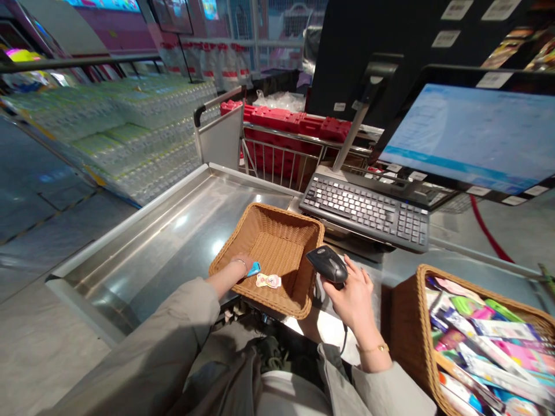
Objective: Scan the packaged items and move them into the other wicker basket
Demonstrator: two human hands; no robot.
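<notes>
2 hands occupied: left hand point(241, 267) gripping a small blue packet point(254, 269) over the rim of a wicker basket point(264, 218), right hand point(353, 301) wrapped around a black scanner point(328, 264); drop possible from a slipping grip or snagged scanner cord point(344, 339).

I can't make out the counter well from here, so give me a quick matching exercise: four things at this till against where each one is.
Things:
1. black handheld scanner
2. small cream-and-pink packet
3. bright long packets
4. keyboard

Places:
A. below the monitor
B. packed in the wicker basket at the far right
C. held in the right hand
D. inside the nearer wicker basket

Pairs: 1-C, 2-D, 3-B, 4-A.
</notes>
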